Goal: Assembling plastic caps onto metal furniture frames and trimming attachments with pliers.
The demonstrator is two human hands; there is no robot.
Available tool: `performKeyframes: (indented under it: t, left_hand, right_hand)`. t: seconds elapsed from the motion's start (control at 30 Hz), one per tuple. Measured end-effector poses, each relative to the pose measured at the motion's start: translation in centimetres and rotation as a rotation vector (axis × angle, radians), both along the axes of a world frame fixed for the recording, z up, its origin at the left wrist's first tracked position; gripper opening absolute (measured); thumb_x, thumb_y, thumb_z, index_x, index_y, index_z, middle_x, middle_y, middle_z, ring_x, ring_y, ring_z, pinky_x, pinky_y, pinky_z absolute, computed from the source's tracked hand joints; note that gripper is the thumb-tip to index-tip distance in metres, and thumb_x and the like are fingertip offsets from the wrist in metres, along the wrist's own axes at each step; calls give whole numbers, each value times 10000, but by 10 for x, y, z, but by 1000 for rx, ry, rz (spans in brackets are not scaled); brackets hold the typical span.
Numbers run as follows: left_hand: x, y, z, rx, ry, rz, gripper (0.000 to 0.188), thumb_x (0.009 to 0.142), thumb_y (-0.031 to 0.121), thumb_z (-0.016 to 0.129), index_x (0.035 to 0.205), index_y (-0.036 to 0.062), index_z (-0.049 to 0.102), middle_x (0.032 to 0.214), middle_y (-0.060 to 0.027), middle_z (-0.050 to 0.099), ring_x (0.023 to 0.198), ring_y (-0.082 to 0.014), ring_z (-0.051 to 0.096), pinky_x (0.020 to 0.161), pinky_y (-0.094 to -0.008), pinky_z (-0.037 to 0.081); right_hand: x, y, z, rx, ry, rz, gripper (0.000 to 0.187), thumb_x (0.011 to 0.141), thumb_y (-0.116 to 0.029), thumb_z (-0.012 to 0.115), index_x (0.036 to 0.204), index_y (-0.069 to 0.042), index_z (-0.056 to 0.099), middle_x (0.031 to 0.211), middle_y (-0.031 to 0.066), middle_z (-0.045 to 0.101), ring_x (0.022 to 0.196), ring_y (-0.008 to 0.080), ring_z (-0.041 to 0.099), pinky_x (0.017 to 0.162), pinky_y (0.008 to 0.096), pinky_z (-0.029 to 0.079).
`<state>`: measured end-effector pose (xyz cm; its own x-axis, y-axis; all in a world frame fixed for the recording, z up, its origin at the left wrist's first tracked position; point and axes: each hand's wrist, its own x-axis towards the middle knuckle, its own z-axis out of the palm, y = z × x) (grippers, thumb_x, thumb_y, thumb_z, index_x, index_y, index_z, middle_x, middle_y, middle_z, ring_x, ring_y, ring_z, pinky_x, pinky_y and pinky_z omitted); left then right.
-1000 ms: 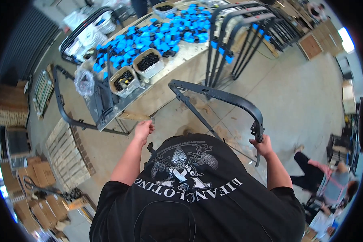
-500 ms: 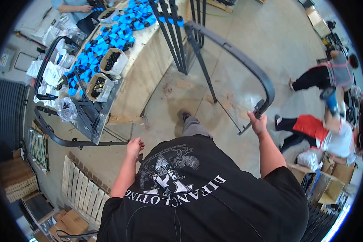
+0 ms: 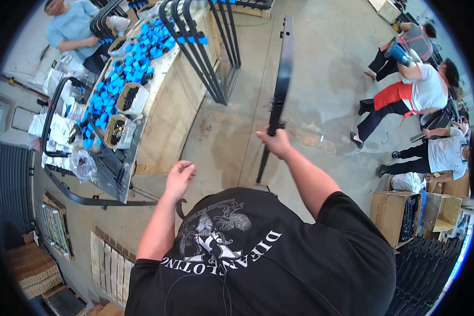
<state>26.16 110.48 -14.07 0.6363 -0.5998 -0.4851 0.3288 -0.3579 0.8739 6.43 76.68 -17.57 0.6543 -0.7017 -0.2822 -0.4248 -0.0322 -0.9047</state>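
My right hand (image 3: 275,143) is closed around a long black metal frame (image 3: 283,79), gripping it near its lower part. The frame is seen nearly edge-on, rising away from me, with small fittings on its side just above the hand. Its lower bar ends near the front of my black shirt. My left hand (image 3: 180,178) hangs empty in front of my left side, fingers loosely bent and a little apart. Nearest to it on the left is the workbench's corner, with a curved black bar (image 3: 89,200) sticking out below.
The wooden workbench (image 3: 166,118) carries blue-and-black parts (image 3: 110,87) and boxes of small black parts (image 3: 131,100). Black frames (image 3: 197,50) lean at its far end. A person in light blue (image 3: 76,29) stands behind it. Several people, one in a red apron (image 3: 392,97), are at right.
The frame in my right hand has swung from a broad curved view to nearly edge-on, and that hand has moved left. My left hand has risen slightly. The red-aproned person appears more upright.
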Motion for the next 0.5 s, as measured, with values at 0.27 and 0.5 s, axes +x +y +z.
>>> performKeyframes:
  t: [0.27, 0.5]
  left_hand:
    - [-51, -176, 84, -259, -643, -191, 575, 823, 233, 827, 1235, -34, 527, 1101, -110, 633, 982, -193, 618, 889, -338, 530]
    - [-6, -172, -2, 45, -669, 227, 471, 816, 227, 812, 1133, 5, 543, 885, -85, 681, 787, -203, 654, 769, -362, 528]
  right_hand:
    - [79, 30, -81, 6, -371, 338, 410, 875, -261, 695, 1195, -26, 591, 1116, 170, 697, 1019, 249, 666, 894, 385, 515]
    - [-2, -28, -27, -313, 327, 720, 791, 759, -492, 812, 1347, -19, 577, 1298, 253, 620, 1187, 391, 612, 1015, 420, 496]
